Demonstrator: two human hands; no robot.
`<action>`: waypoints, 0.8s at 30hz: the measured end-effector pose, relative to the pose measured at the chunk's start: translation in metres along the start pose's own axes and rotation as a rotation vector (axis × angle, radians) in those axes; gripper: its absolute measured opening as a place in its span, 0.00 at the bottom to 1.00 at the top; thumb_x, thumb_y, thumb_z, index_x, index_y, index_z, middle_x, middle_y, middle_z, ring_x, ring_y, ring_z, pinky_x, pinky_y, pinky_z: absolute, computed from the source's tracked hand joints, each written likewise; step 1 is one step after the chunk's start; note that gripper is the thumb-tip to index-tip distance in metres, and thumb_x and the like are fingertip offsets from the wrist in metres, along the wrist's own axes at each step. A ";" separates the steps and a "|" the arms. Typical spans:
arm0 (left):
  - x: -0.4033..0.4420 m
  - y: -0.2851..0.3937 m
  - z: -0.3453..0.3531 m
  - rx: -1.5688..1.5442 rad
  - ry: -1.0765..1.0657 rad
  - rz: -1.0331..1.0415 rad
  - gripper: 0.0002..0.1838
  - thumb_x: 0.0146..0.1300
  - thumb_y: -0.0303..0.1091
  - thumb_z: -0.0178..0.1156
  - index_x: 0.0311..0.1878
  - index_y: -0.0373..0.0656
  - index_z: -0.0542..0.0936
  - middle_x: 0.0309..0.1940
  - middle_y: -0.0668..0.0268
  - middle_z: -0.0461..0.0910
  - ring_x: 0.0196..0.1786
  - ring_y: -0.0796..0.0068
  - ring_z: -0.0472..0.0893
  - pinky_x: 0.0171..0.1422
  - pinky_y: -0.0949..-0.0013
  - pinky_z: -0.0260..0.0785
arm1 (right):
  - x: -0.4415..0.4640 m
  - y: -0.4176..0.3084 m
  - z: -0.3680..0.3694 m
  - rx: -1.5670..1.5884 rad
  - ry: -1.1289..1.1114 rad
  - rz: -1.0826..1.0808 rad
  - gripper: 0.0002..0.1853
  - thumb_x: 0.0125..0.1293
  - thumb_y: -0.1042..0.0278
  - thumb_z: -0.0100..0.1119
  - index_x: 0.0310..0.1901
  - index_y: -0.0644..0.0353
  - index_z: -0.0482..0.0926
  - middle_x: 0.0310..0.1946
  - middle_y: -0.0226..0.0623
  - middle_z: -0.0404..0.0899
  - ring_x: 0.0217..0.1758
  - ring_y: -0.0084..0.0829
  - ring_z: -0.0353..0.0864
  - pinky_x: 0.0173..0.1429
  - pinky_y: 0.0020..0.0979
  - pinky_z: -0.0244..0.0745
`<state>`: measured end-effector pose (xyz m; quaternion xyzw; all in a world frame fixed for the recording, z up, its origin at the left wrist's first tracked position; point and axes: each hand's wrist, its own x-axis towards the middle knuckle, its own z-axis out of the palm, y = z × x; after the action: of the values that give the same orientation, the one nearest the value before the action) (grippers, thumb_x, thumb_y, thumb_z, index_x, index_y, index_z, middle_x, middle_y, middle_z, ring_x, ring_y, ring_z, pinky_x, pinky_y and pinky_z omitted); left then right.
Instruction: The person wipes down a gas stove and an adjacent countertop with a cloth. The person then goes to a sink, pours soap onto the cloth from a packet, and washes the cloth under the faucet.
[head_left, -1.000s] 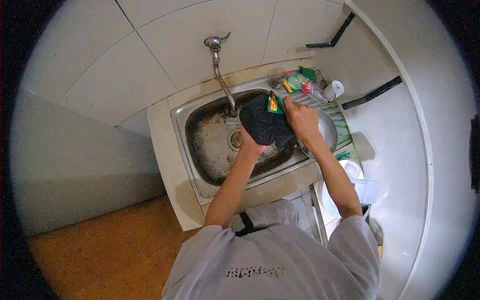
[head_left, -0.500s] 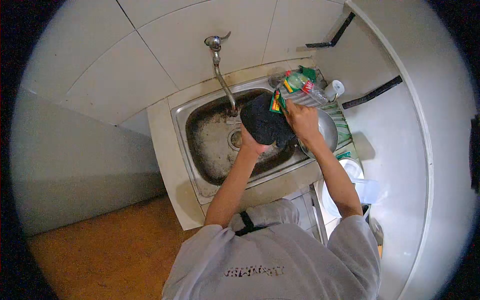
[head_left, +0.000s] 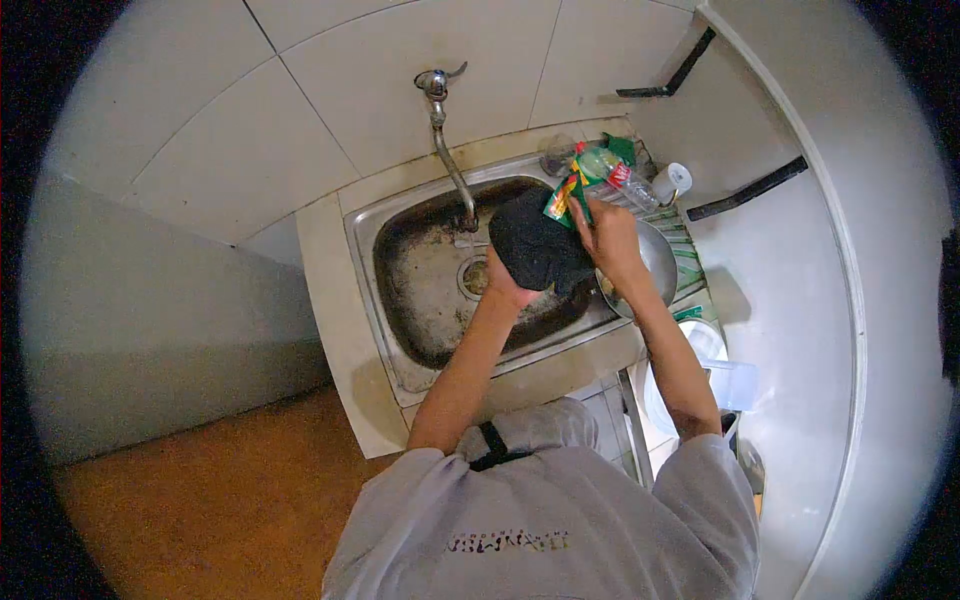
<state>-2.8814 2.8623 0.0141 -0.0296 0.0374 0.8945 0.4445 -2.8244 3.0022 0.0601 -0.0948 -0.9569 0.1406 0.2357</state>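
Observation:
A dark, rounded cloth-like item [head_left: 535, 243] is held over the right part of the steel sink [head_left: 420, 355]. My left hand [head_left: 508, 280] supports it from below, with most of its fingers hidden behind the dark material. At the item's upper right edge, my right hand [head_left: 608, 238] has its fingers closed on a small green, yellow and red packet [head_left: 562, 203]. A round metal lid or pan [head_left: 655, 262] lies partly behind my right hand on the drainboard.
A curved faucet [head_left: 453, 165] rises over the sink. Plastic bottles [head_left: 628, 182], a white cup [head_left: 672, 180] and a green scouring pad [head_left: 620, 149] stand at the back right. White plastic containers [head_left: 733, 385] sit below the counter's right side.
The packet in my right hand has tilted and moved slightly right, away from the middle of the dark item. My left hand still holds the dark item, and the view has shifted a little.

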 end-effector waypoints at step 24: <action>0.002 -0.002 -0.016 0.075 -0.052 -0.071 0.20 0.68 0.46 0.47 0.54 0.44 0.74 0.50 0.62 0.78 0.52 0.63 0.78 0.58 0.57 0.71 | -0.012 -0.005 0.012 -0.195 -0.145 0.053 0.10 0.59 0.73 0.50 0.43 0.59 0.68 0.20 0.51 0.78 0.24 0.52 0.80 0.28 0.49 0.74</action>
<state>-2.8804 2.8639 -0.0019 0.0091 0.0580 0.8767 0.4774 -2.8201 2.9916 0.0469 -0.1320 -0.9778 0.0595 0.1515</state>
